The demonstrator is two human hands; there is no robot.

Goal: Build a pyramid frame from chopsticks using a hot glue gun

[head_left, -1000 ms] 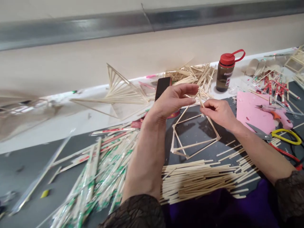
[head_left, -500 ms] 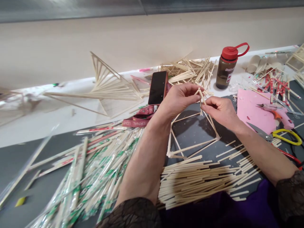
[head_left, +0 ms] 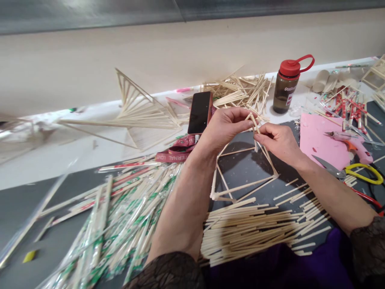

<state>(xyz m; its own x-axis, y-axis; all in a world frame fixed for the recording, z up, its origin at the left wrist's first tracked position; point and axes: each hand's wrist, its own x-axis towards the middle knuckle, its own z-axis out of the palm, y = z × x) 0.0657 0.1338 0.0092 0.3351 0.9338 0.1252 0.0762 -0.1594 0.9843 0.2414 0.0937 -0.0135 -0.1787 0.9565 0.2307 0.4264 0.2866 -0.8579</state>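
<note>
A small open frame of pale wooden sticks (head_left: 245, 187), joined at its corners, stands on the dark mat in front of me. My left hand (head_left: 230, 122) pinches its top far corner, fingers closed round the stick ends. Just to the right, my right hand (head_left: 276, 140) has thumb and forefinger closed on a stick of the same frame, below that corner. Part of the frame's left side is hidden behind my left wrist. Nearer to me lies a spread of loose wooden sticks (head_left: 249, 228), roughly side by side.
Wrapped chopsticks (head_left: 129, 216) pile up on the left. Behind are a phone (head_left: 200, 112), a lanyard (head_left: 174, 156), a stick heap (head_left: 237, 92), a fan-like stick structure (head_left: 135, 116) and a bottle (head_left: 286, 88). At right, a glue gun (head_left: 351, 145) lies on pink foam (head_left: 319, 132) beside scissors (head_left: 363, 172).
Almost nothing differs. Both hands keep their hold on the stick frame at the same corner, and the view has shifted very slightly.
</note>
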